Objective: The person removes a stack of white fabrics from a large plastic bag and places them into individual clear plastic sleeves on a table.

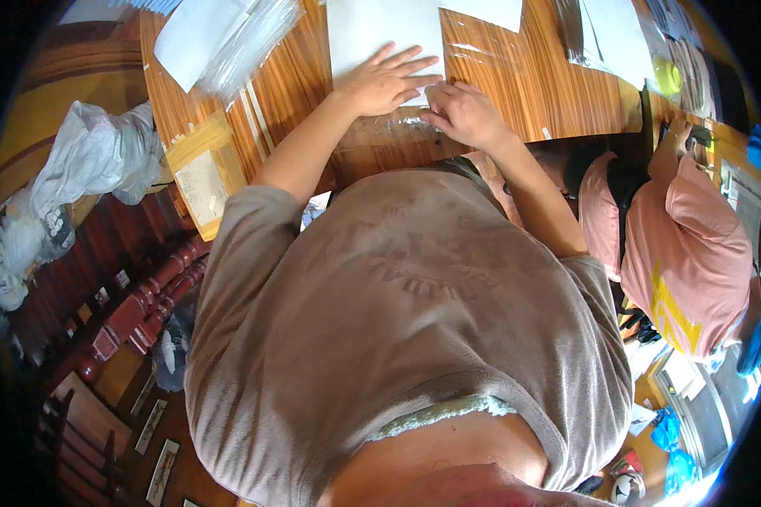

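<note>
A white sheet (382, 25) lies on the wood-grain table, with a clear plastic sleeve (389, 127) showing along its near edge. My left hand (387, 82) rests flat on the sheet, fingers spread toward the right. Just right of it, my right hand (467, 112) has its fingers curled at the sheet's near right corner, closed on the edge of the plastic sleeve. The fingertips are partly hidden, so the exact grip is hard to see.
Left on the table (566, 101) are white sheets (196, 42) and a pile of clear plastic sleeves (254, 51). More sheets (613, 38) and a yellow-green roll (667, 76) lie at the right. A person in a pink shirt (685, 245) is close on my right.
</note>
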Action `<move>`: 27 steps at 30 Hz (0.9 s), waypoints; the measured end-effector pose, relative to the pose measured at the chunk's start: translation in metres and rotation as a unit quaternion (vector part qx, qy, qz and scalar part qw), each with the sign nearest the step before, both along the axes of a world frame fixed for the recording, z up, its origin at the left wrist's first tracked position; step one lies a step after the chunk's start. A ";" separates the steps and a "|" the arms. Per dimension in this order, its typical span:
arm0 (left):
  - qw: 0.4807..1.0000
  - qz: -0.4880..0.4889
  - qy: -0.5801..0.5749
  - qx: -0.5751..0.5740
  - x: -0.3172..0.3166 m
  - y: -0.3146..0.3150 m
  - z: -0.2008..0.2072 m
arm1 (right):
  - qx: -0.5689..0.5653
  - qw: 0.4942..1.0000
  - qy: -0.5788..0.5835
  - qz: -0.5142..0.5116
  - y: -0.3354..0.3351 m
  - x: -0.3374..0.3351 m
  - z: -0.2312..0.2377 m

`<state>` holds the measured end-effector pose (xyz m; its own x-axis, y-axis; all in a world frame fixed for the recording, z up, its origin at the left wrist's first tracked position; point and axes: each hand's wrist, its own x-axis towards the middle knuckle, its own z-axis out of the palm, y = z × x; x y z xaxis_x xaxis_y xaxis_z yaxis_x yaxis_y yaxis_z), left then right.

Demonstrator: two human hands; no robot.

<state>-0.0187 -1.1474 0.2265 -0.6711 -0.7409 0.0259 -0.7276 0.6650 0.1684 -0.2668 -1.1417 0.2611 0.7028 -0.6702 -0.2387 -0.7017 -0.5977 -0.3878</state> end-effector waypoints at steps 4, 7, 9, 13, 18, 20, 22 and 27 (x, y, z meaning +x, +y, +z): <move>0.996 0.084 0.012 -0.040 -0.001 -0.009 -0.019 | -0.130 0.983 -0.129 0.025 0.008 -0.010 -0.017; 0.989 0.136 0.008 -0.056 -0.008 -0.018 -0.020 | -0.081 0.990 -0.118 -0.003 -0.024 -0.009 -0.018; 0.993 0.097 -0.038 -0.058 -0.013 -0.023 -0.009 | -0.002 0.994 -0.103 -0.048 -0.042 -0.008 -0.003; 0.998 0.031 -0.020 -0.051 -0.010 -0.023 -0.019 | -0.006 1.000 -0.010 0.006 -0.037 -0.007 0.012; 0.998 0.040 0.007 -0.057 -0.009 -0.021 -0.029 | -0.270 0.936 -0.023 0.224 0.004 -0.027 0.013; 0.997 0.047 -0.005 -0.055 -0.008 -0.022 -0.028 | -0.249 0.939 -0.028 0.236 0.018 -0.042 0.026; 0.997 0.049 -0.007 -0.051 -0.010 -0.020 -0.027 | -0.221 0.954 -0.081 0.184 0.024 -0.054 0.030; 0.995 0.058 -0.065 -0.046 -0.013 -0.020 -0.015 | -0.228 0.938 -0.252 -0.069 0.016 -0.011 0.044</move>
